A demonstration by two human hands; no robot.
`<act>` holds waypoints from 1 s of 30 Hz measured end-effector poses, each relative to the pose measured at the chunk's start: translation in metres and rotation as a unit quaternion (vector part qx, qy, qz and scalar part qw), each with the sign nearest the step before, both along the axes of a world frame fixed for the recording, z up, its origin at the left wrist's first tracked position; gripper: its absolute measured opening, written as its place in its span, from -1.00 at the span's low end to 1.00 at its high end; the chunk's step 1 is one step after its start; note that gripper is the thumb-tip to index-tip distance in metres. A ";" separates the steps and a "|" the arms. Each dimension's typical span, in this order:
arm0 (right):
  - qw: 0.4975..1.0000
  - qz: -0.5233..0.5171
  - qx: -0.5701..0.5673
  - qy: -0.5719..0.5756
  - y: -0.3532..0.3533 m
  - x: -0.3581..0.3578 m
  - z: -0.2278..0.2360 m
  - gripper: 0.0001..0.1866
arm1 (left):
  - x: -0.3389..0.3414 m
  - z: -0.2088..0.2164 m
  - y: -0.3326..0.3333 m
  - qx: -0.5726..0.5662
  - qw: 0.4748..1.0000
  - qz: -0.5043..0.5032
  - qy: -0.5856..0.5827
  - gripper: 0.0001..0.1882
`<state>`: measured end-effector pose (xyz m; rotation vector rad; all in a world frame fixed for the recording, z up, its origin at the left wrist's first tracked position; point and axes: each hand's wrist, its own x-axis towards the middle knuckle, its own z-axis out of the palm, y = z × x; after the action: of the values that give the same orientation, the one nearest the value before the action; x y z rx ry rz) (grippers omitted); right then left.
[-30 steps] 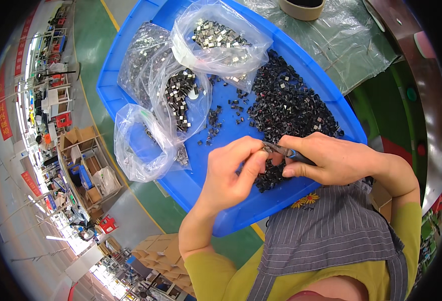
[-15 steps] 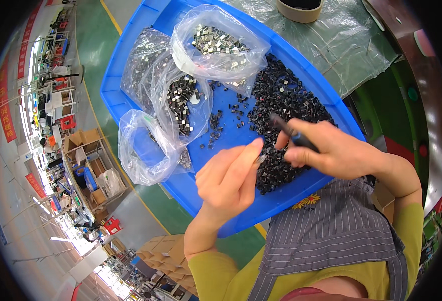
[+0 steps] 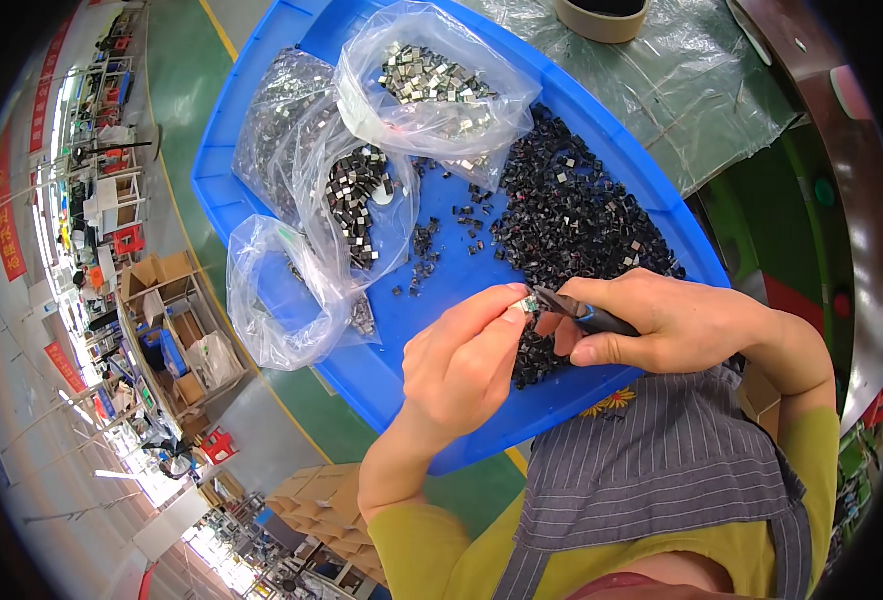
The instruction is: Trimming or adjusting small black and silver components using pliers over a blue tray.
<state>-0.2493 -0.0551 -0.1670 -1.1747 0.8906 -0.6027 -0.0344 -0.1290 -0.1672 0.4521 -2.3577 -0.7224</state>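
"pinching something, is the left hand (image 3: 461, 365)?"
"yes, thumb and fingertips closed on a small green-and-silver part (image 3: 530, 303), over the blue tray (image 3: 451, 275)."
"and the right hand (image 3: 666, 320)?"
"curled around a dark plier-like tool (image 3: 604, 319), tips right at the part. black pieces (image 3: 581, 220) lie heaped beneath."

Left hand (image 3: 461, 358): pinching tight, back facing up
Right hand (image 3: 666, 320): closed in a grip, back up
Forearms (image 3: 399, 458): angled inward, hands close together
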 end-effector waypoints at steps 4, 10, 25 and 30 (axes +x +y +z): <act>1.000 -0.018 -0.003 -0.007 -0.001 -0.001 0.000 -0.64 | -0.001 0.002 0.000 -0.010 1.000 -0.002 -0.021 -0.73; 0.998 -0.059 0.005 0.031 -0.001 0.001 0.000 -0.69 | -0.001 0.001 0.001 -0.016 1.000 0.009 -0.017 -0.71; 0.964 -0.035 -0.194 0.177 0.007 0.010 -0.004 -0.72 | -0.034 0.061 -0.085 0.154 0.952 0.249 -0.088 -0.91; 0.963 -0.053 -0.192 0.181 0.007 0.005 -0.007 -0.72 | -0.041 0.032 -0.114 0.080 0.952 0.271 -0.119 -0.86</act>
<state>-0.2441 -0.0482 -0.1745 -1.6304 1.1876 -0.6787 -0.0753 -0.2429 -0.1350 1.2598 -2.2284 -0.6182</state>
